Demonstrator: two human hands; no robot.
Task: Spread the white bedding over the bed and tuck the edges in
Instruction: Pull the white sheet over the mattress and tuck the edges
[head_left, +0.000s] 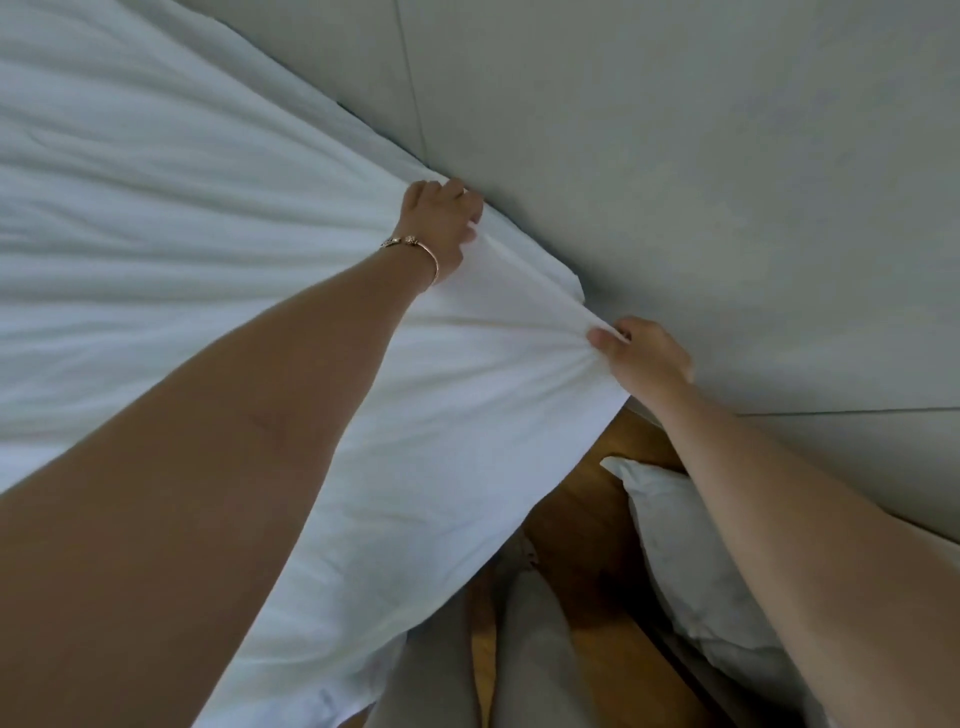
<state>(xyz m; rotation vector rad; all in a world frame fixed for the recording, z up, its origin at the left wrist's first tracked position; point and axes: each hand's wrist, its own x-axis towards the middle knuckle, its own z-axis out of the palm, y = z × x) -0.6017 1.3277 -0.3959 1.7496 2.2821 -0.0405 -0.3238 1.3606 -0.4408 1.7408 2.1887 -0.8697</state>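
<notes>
1. My right hand (641, 358) pinches a bunched fold of the white bedding (208, 218) at the bed's corner, thumb on top.
2. My left hand (441, 223) has its fingers curled over the bedding's edge farther along, right against the grey headboard panel (675, 156).
3. The bedding fans out in wrinkles to the left from both grips and hangs over the near side.
4. Fingertips on both hands are hidden by cloth. A pillow (691, 566) sits on the wooden floor (587, 525), partly behind my right arm.
</notes>
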